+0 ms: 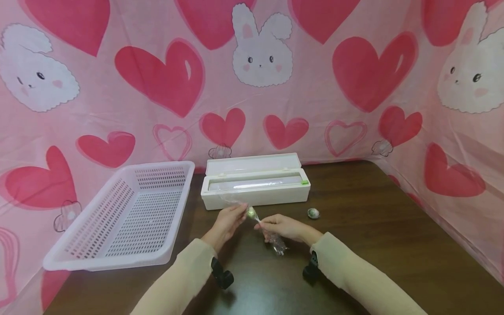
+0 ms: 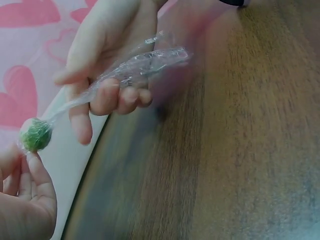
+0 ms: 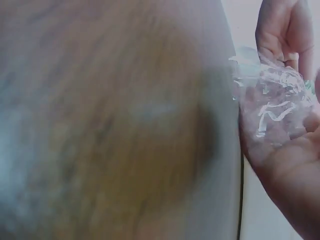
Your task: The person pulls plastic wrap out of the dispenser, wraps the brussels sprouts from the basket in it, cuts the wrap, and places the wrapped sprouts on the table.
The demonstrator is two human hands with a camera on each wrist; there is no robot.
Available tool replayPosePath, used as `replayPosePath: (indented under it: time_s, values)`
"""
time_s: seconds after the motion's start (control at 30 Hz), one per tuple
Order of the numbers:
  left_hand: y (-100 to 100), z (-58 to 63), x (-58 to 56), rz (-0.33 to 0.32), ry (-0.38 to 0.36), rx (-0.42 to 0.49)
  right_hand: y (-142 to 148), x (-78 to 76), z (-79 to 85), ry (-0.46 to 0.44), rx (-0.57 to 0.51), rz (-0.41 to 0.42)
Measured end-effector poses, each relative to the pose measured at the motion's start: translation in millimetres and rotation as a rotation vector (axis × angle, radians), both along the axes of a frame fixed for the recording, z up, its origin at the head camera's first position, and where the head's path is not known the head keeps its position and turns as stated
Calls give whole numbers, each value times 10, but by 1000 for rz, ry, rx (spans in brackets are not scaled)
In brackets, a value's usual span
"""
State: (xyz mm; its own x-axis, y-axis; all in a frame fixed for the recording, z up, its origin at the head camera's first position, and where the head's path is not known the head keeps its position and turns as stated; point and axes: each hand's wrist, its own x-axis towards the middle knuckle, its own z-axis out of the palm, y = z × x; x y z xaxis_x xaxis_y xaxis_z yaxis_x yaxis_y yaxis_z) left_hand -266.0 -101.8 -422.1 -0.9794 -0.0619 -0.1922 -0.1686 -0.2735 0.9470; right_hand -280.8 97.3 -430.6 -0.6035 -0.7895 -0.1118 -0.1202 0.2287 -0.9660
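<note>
A small green ball point(image 1: 251, 212) wrapped in clear plastic film hangs between the two hands over the table. My left hand point(image 1: 230, 221) pinches it at one side with thumb and fingertips, as the left wrist view also shows. From the ball's other side the film point(image 2: 135, 70) runs out as a twisted tail. My right hand point(image 1: 282, 227) holds that tail, its lower fingers curled under the film in the left wrist view. In the right wrist view the crumpled loose end of the film point(image 3: 275, 110) spreads over the palm.
Behind the hands stands a white cling film box point(image 1: 256, 194), lid up, with a green slider point(image 1: 305, 182) at its right end. A small wrapped ball point(image 1: 313, 213) lies right of the hands on the dark wooden table point(image 1: 393, 245). At left is a white plastic basket point(image 1: 167, 245).
</note>
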Motion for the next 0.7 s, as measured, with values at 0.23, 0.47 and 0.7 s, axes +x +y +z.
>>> replayPosePath:
  time_s: [0.23, 0.47, 0.7]
  values:
    - [-42, -16, -7, 36, -5, 33, 36, 22, -18, -128, 19, 43]
    - [-37, -66, 0, 41, -8, 51, 32, 27, -30, -156, 23, 63]
    - [-67, -53, 0, 68, -1, 75, 90, 29, -27, -162, 35, 83]
